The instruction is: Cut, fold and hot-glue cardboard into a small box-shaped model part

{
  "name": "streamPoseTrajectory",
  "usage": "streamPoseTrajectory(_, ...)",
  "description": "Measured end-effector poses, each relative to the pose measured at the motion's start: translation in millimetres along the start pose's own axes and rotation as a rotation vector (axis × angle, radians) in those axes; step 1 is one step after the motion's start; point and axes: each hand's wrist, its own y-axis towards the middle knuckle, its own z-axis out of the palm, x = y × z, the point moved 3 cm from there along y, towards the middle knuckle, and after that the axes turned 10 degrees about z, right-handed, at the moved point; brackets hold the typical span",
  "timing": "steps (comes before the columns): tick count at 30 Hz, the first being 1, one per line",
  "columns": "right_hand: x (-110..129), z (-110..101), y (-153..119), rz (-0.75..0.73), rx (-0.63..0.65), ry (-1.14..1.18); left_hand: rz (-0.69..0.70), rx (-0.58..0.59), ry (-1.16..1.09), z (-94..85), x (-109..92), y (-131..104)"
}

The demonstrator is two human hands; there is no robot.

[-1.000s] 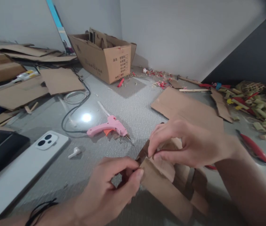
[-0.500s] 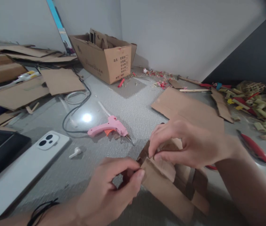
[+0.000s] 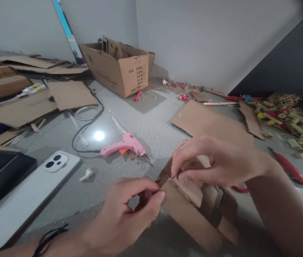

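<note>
At the bottom centre lies a brown cardboard structure (image 3: 187, 214), made of folded strips and panels. My left hand (image 3: 130, 210) pinches its near left corner between thumb and forefinger. Over its upper side, my right hand (image 3: 207, 160) has thumb and fingertips closed on the edge of a small inner cardboard flap (image 3: 191, 191). The far side of the structure is partly hidden behind my right hand. Just beyond my hands rests a pink hot glue gun (image 3: 126, 144) on its side, its metal nozzle pointing towards the cardboard.
To the left are a white phone (image 3: 30, 200), a black case (image 3: 4, 175) and a white earbud (image 3: 87, 175). A cardboard box (image 3: 132, 75) stands at the back. A flat cardboard sheet (image 3: 210, 119), red-handled tool (image 3: 292, 169) and cut green stalks (image 3: 301, 125) lie to the right.
My right hand has shifted slightly, and the inner flap with it, widening the gap to the near strip a little. My left hand keeps its pinch on the corner.
</note>
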Motion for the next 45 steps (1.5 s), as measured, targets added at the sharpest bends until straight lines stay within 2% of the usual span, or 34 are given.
streamPoseTrajectory(11, 1, -3, -4, 0.006, -0.006, -0.019, 0.018, 0.002, 0.045, -1.6, -1, -1)
streamPoseTrajectory(17, -2, -7, -7, 0.06, -0.044, -0.101, 0.139, -0.028, 0.103, -2.5, -4, 3)
streamPoseTrajectory(21, 4, -8, -12, 0.081, -0.135, -0.148, 0.223, -0.052, 0.098, -4.2, -4, 4)
streamPoseTrajectory(24, 15, -3, -16, 0.048, -0.21, -0.165, 0.248, -0.082, 0.107, -5.7, -3, 4)
streamPoseTrajectory(27, 26, 8, -17, 0.013, -0.202, -0.198, 0.27, -0.076, 0.115, -5.4, -2, 2)
streamPoseTrajectory(31, 33, 18, -16, 0.056, -0.21, -0.26, 0.319, -0.05, 0.118, -4.8, -4, 2)
streamPoseTrajectory(37, 34, 18, -19, 0.085, -0.265, -0.254, 0.325, -0.068, 0.138, -7.0, -3, 1)
streamPoseTrajectory(45, 36, 14, -26, 0.039, -0.309, -0.302, 0.275, -0.046, 0.111, -6.2, 1, 1)
